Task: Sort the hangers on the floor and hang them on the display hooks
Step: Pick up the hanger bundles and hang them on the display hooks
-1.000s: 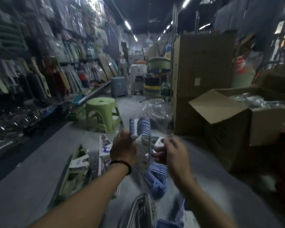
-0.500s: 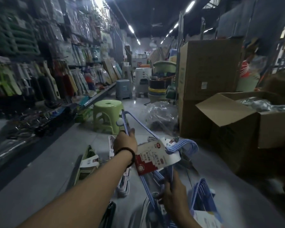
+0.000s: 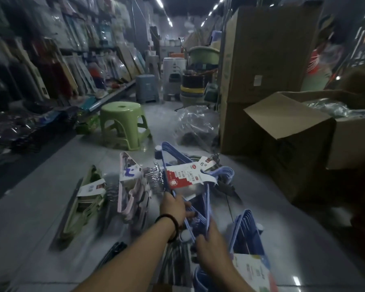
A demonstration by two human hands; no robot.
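Both hands are on one bundle. The left hand (image 3: 174,207), with a dark band at the wrist, curls round the upper stretch of the blue hanger bundle (image 3: 207,197). The right hand (image 3: 211,243), nearer the camera, grips its lower end. The two sit close together, one just beyond the other. The bundle slants up and away from them, and its red-and-white label (image 3: 183,175) shows just past the left knuckles.

Just right of the right hand, a second blue bundle (image 3: 247,226) stands tilted on the floor (image 3: 40,218), with a white card at its near end. Left of the left hand lies a pink hanger bundle (image 3: 133,197), and further left a green hanger bundle (image 3: 80,211). Both are flat on the floor and each carries a paper label.

Beyond the hands are a green stool (image 3: 122,121) and, to its right, a clear plastic bag (image 3: 196,125). Off to the right sits an open cardboard box (image 3: 293,131). Far out to the left runs the display wall (image 3: 40,66), packed with goods but too blurred to pick out any hooks.
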